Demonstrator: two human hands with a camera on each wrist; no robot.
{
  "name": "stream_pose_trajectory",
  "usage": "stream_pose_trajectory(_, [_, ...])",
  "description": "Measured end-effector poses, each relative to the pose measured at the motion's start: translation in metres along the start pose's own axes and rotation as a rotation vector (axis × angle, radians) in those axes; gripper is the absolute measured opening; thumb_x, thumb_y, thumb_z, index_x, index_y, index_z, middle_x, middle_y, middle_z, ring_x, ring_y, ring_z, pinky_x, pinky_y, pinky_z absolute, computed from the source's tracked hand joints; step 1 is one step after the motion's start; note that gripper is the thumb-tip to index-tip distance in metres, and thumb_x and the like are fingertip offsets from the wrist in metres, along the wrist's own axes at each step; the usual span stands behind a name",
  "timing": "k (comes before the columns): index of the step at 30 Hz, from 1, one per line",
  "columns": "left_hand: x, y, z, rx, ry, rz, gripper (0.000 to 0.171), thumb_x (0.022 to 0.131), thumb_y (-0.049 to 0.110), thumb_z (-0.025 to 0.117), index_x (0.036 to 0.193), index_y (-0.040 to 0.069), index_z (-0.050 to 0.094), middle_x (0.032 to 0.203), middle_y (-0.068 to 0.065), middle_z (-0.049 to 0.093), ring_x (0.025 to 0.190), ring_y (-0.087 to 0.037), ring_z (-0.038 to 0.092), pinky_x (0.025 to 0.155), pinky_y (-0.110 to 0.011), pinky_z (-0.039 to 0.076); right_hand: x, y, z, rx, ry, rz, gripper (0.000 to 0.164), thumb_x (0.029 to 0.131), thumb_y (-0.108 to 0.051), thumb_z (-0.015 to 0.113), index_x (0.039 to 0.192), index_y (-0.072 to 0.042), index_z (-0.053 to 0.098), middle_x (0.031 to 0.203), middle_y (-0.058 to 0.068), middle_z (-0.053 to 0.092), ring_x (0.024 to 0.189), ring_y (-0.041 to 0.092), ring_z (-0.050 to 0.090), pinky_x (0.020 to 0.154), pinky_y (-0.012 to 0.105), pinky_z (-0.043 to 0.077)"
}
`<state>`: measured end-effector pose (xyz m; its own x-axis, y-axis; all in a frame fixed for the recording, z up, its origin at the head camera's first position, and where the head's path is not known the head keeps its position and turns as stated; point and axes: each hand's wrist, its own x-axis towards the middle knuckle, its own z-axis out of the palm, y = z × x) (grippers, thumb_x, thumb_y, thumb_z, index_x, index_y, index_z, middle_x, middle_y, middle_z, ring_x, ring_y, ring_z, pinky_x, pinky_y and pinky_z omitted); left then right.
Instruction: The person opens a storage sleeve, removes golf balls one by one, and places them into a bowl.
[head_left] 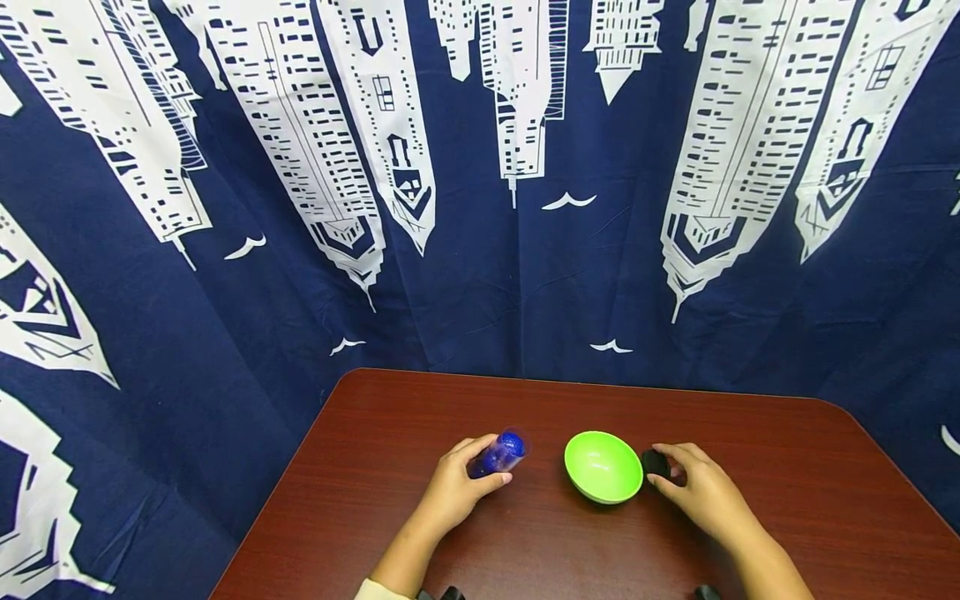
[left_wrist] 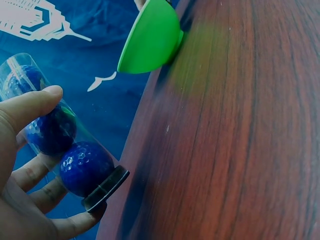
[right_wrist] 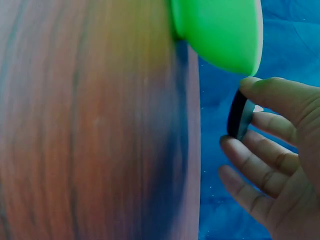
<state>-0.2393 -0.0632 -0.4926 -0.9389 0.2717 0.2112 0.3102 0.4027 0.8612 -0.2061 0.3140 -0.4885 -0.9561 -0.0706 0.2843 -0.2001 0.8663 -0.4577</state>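
A: Start with the head view. What's in the person's left hand (head_left: 453, 490)?

B: A clear plastic cylindrical tube (head_left: 501, 454) with shiny blue balls inside. The fingers and thumb are curled round it, and it tilts over the reddish-brown wood-grain bench (head_left: 570, 550), left of the bright green round bowl (head_left: 603, 467).

A: And the right hand (head_left: 705, 492)?

B: It pinches a small black disc-shaped lid (head_left: 656, 464) just beside the bowl's right side. Whether the two touch, I can't tell from there. The bowl sits upright between the hands, and behind the bench hangs a navy cloth (head_left: 480, 308) printed with white buildings and birds.

A: Now the left wrist view?

B: Three dimpled blue balls (left_wrist: 86, 168) show in a row along the slanting tube. A flat black end cap (left_wrist: 106, 189) closes its lower end. The thumb lies across the tube, the other fingers behind and under it.

A: Last, the right wrist view.

B: The lid stands on edge in the grip, the thumb at its top and a fingertip at its bottom edge. The bowl's rim is right by the thumb.
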Motion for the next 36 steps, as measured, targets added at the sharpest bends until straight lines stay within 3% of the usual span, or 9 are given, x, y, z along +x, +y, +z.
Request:
stream_pose_trajectory(7, [0.000,-0.002,0.002,0.004,-0.005,-0.016,0.065,0.086,0.041,0.080,0.142,0.014,0.058,0.129,-0.001,0.064,0.121,-0.023,0.061,0.102,-0.049,0.052,0.004,0.003,0.005,-0.036,-0.116,0.028,0.050,0.085,-0.024,0.081,0.125,0.002,0.066,0.111,0.011,0.066,0.081,0.013,0.052,0.065,0.027,0.044])
stream_pose_trajectory(16, [0.000,-0.003,0.001,-0.007,-0.011,-0.028,0.067,0.086,0.041,0.080,0.143,0.014,0.057,0.129,-0.002,0.063,0.120,-0.024,0.060,0.103,-0.050,0.051,0.004,0.006,0.011,-0.049,-0.170,0.043,0.049,0.082,-0.022,0.082,0.120,0.006,0.067,0.112,0.016,0.067,0.090,0.022,0.064,0.074,0.043,0.056])
stream_pose_trajectory(29, [-0.001,-0.003,0.002,-0.004,-0.016,-0.037,0.065,0.086,0.040,0.080,0.143,0.015,0.058,0.129,-0.001,0.063,0.121,-0.026,0.060,0.103,-0.052,0.051,0.002,0.007,0.014,-0.042,-0.165,0.065,0.055,0.081,-0.025,0.084,0.123,0.004,0.066,0.115,0.017,0.065,0.096,0.026,0.064,0.079,0.048,0.057])
stream_pose_trajectory(36, [0.000,-0.003,0.001,-0.002,0.006,-0.026,0.062,0.086,0.039,0.080,0.140,0.019,0.060,0.126,0.000,0.064,0.118,-0.023,0.061,0.101,-0.049,0.052,0.001,0.003,0.010,-0.040,-0.109,0.084,0.056,0.088,-0.029,0.078,0.131,0.003,0.062,0.120,0.023,0.062,0.104,0.037,0.064,0.085,0.057,0.054])
